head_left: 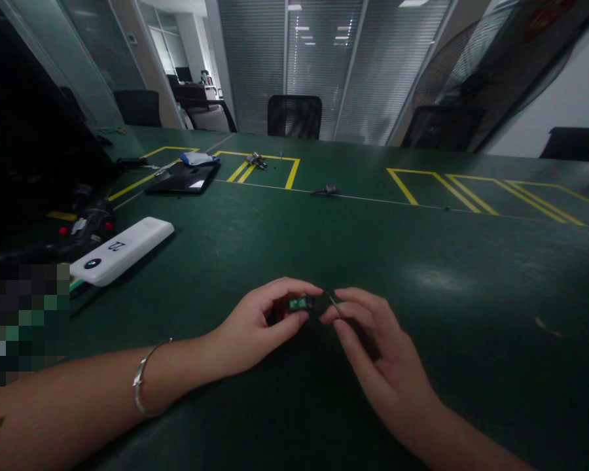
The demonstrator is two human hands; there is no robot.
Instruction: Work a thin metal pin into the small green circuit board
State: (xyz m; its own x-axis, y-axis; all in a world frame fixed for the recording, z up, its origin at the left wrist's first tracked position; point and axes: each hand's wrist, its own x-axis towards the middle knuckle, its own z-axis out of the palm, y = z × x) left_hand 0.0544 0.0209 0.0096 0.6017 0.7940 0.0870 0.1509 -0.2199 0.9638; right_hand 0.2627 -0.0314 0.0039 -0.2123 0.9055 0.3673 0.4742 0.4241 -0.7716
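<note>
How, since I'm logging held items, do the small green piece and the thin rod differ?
The green piece is blocky, the thin rod slender. The green piece looks roughly level; the thin rod slants. The left hand holds the green piece, the right hand the thin rod. Both are held in fingers.

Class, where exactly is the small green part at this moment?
In the head view, the green part is just below centre, in the left hand between thumb and fingers, left of the right hand.

Left hand (260,324) and right hand (395,350) make 2 neighbouring pinches.
</note>
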